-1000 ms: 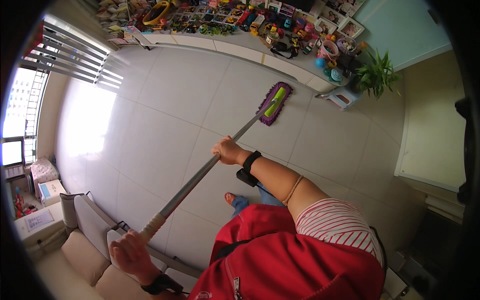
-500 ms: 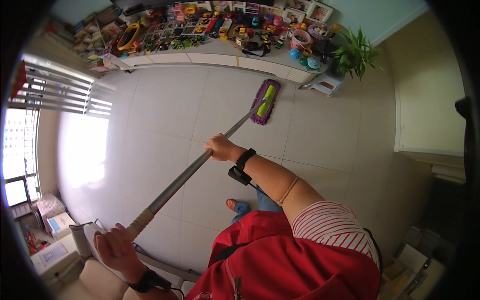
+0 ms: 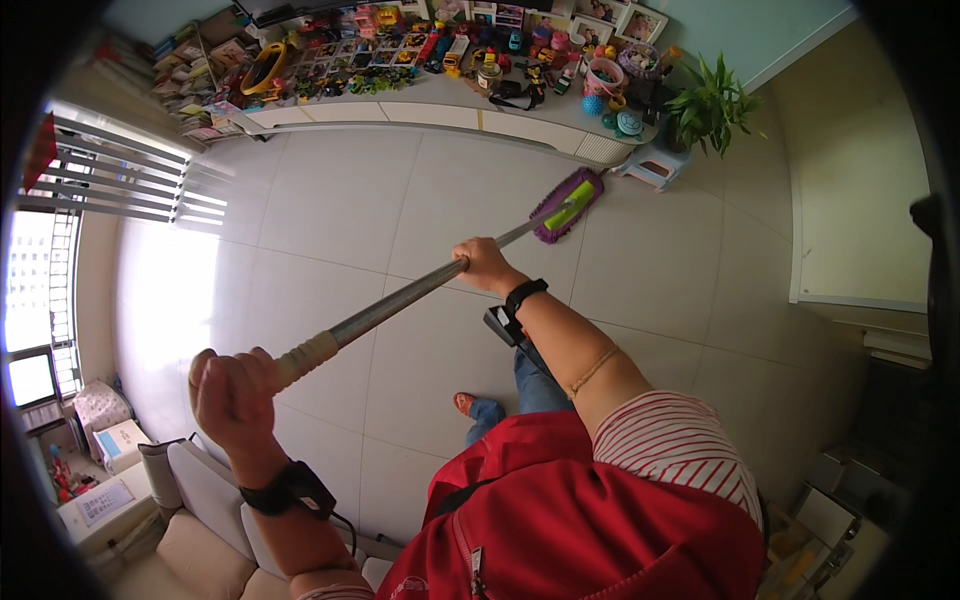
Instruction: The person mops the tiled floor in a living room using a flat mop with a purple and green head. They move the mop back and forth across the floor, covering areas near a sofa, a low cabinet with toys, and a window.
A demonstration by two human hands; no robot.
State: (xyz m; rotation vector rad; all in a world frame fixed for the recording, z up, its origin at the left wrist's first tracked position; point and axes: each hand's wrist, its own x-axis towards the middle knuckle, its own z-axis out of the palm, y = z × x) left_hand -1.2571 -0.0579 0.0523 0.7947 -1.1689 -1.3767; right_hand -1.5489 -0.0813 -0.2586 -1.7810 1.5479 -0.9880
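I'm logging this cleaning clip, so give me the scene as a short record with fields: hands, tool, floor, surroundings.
left hand: closed around the top end of the mop handle
right hand: gripping the mop handle midway
mop head: purple and green, flat on the tiled floor near a low shelf
shelf: crowded with toys
plant: green, beside a small stool
sofa: light, at lower left

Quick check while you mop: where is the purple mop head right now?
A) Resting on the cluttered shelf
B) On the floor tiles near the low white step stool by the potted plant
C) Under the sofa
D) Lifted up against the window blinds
B: the mop head lies flat on the floor tiles, close to the step stool below the potted plant, with the right hand and left hand gripping the pole.
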